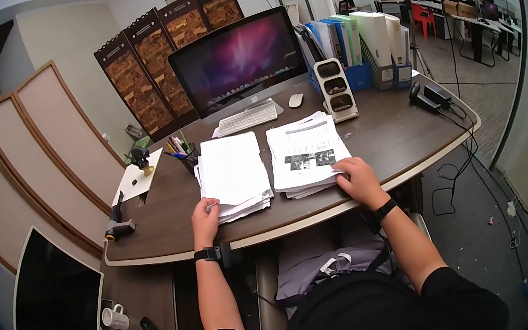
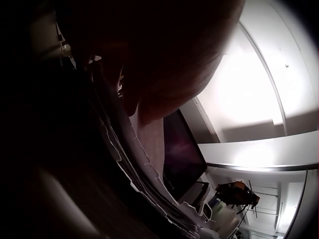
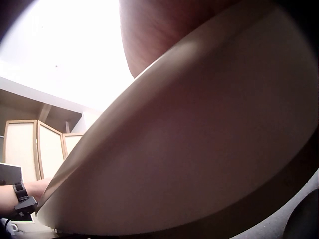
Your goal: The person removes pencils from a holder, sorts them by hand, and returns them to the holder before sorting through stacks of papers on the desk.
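Note:
Two piles of loose paper lie side by side on the dark desk. The left paper stack (image 1: 231, 169) has a nearly blank top sheet and uneven edges. At its lower left corner my left hand (image 1: 204, 222) pinches the sheets; the left wrist view has their layered edges (image 2: 134, 169) beside the hand (image 2: 169, 64). The right paper stack (image 1: 306, 152) carries a printed sheet with dark pictures. My right hand (image 1: 361, 182) rests on its lower right corner, fingertips on the top sheet. In the right wrist view, the desk edge hides most of that hand (image 3: 159, 35).
Behind the stacks stand a monitor (image 1: 239, 57), a keyboard (image 1: 247, 119), a mouse (image 1: 296, 100) and a pen cup (image 1: 187, 159). A white three-slot holder (image 1: 336, 84) and upright binders (image 1: 375, 41) are at the right. A black scanner-like device (image 1: 422, 99) trails cables. Mugs (image 1: 115, 317) stand lower left.

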Demonstrator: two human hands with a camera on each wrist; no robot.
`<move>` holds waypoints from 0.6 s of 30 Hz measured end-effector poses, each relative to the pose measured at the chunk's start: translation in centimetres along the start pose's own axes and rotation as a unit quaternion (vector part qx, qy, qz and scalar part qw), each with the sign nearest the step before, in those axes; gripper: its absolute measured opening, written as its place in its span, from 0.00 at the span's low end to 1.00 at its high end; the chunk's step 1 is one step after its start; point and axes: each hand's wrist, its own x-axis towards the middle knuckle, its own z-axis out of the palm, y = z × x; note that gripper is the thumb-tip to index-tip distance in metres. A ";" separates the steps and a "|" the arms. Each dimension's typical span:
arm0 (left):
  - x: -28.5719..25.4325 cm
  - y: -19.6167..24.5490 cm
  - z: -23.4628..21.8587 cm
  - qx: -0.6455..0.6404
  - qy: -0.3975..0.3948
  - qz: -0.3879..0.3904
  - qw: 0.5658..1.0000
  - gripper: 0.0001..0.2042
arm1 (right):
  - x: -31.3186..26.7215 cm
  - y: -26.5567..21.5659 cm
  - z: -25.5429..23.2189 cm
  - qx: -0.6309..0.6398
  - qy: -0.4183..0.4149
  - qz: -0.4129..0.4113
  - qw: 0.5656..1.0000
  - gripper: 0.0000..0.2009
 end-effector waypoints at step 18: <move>-3.2 2.5 2.5 0.065 0.236 0.126 0.962 0.16 | 0.1 0.0 0.2 0.022 0.027 0.015 0.999 0.08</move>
